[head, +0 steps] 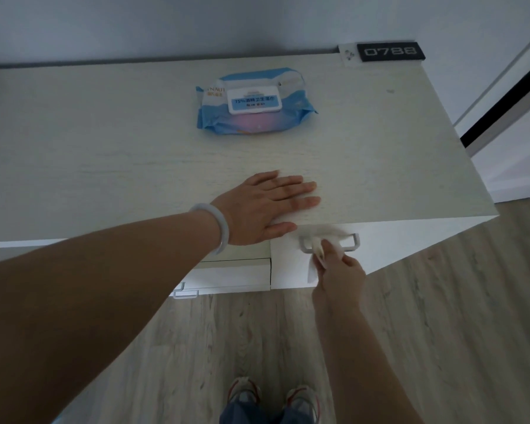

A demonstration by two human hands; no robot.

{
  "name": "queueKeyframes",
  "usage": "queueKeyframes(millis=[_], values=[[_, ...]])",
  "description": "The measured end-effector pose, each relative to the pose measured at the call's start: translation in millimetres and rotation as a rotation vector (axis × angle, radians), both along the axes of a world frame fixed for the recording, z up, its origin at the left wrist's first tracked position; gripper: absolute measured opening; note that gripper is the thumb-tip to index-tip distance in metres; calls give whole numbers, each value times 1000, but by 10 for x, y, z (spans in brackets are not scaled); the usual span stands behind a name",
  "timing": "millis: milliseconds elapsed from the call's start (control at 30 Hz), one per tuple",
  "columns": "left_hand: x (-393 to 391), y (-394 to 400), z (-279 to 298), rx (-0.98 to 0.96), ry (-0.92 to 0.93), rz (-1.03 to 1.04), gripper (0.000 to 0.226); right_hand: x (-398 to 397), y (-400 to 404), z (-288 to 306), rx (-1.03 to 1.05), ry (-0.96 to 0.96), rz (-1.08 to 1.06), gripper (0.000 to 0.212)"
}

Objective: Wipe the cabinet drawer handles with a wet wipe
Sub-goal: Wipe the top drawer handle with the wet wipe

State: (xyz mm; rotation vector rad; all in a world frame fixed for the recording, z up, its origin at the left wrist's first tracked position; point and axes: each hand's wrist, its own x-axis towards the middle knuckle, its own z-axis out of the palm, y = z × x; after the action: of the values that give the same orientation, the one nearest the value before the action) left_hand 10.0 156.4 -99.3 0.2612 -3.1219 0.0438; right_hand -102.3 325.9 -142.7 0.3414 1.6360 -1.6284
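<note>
The left hand (262,206) lies flat on the pale wood-grain tabletop (104,154) of the cabinet, its fingers (300,191) straight and spread near the front edge, holding nothing, with a pale translucent bangle (219,223) round the wrist. Just below that edge, the right hand (340,266) is at the grey metal bar handle (329,242) of the white upper right drawer (291,264), its fingers curled and pinching a crumpled white wet wipe (318,237) against the bar. The wipe is bunched over the left half of the handle, and one loose tail of it hangs down across the drawer front. Lower and to the left, a second white drawer (233,276) stands pulled out a little, and another grey handle (185,292) shows at its lower edge beside the left forearm. Well back on the tabletop sits a blue and white soft pack of wet wipes (251,101) with its white flip lid closed. In the far right corner, a black plaque with the digits 0788 (390,51) rests at the wall. Down below, grey plank flooring (441,316) stretches out, and the person's white and red sneakers (273,393) point toward the cabinet.
</note>
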Motion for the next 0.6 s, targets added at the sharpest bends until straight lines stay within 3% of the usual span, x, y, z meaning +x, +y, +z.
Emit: queueKeyframes(millis=[133, 300, 467, 600], values=[[13, 2, -17, -10, 2, 1, 56, 117, -58, 21, -16, -52, 90, 26], [-2, 4, -16, -15, -16, 1, 57, -277, 110, 19, -1, 39, -72, 25], [10, -13, -17, -25, -28, 7, 58, 142, -92, -47, 39, 8, 100, 24], [-3, -1, -4, -17, -36, 0, 58, 63, -40, -51, -13, -37, 97, 28]])
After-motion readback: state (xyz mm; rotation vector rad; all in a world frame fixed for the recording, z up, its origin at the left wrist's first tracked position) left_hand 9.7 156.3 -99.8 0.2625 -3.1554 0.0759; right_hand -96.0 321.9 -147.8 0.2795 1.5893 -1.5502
